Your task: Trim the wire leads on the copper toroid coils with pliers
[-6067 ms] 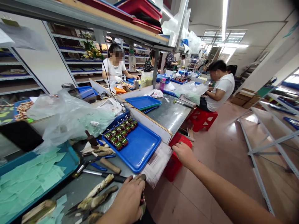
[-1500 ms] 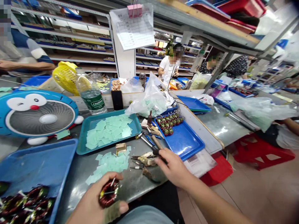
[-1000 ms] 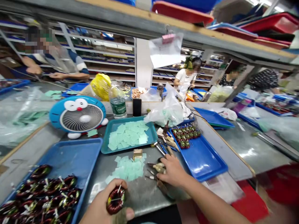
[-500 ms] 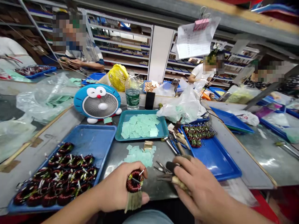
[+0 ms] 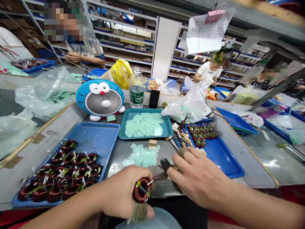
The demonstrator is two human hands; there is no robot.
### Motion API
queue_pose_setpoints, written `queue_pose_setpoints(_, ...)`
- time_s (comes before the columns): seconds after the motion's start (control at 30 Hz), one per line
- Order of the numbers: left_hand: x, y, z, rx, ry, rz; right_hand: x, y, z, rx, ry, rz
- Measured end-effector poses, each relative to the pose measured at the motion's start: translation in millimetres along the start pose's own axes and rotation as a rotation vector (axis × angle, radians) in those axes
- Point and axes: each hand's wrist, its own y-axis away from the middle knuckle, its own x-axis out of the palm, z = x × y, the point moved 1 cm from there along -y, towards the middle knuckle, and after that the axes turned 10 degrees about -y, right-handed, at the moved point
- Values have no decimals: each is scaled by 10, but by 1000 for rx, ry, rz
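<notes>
My left hand (image 5: 119, 187) is closed around a toroidal coil (image 5: 140, 199) wound with dark red wire, its ring facing me. A worn grey-green wrap (image 5: 138, 212) covers part of that thumb. In my right hand (image 5: 200, 171) is a pair of pliers (image 5: 161, 176), jaws pointing left. Their tips meet a silvery wire lead at the coil's upper right; whether they clamp it is too small to tell. A dark piece (image 5: 165, 163) shows by the right fingertips, and the pliers' handles are mostly hidden in the palm.
Several similar coils sit in a blue tray (image 5: 105, 133) at left. Pale green sheets (image 5: 143, 156) lie loose on the bench, with more in a teal tray (image 5: 123, 129). At right, another blue tray (image 5: 221, 159) holds small wound parts; tools (image 5: 173, 143) lie beside it. A fan (image 5: 100, 98) stands behind.
My right hand has moved left and brought the pliers' tips from apart to the coil's wire lead. The coil has shifted slightly right and down in my left hand. The view has also shifted.
</notes>
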Motion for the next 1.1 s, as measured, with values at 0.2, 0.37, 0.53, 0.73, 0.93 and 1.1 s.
queue_pose_setpoints(0.2, 2, -84, -28, -88, -24, -22, -129, 26, 30, -27, 72, 33)
queue_pose_setpoints(0.37, 47, -85, 20, -154, -102, -272, 82, 170, 225, 223, 26, -35)
queue_pose_setpoints(0.53, 218, -59, 90, -105, -171, -312, 321, 279, 317, 337, -94, -114)
queue_pose_setpoints(0.73, 246, -87, 43, -46, -295, -300, 201, 317, 204, 277, -84, -51)
queue_pose_setpoints(0.93, 254, -129, -3, -12, -375, -314, 150, 349, 150, 230, -63, -35)
queue_pose_setpoints(1.1, 272, -134, -23, -3, -388, -321, 114, 388, 146, 229, -89, -38)
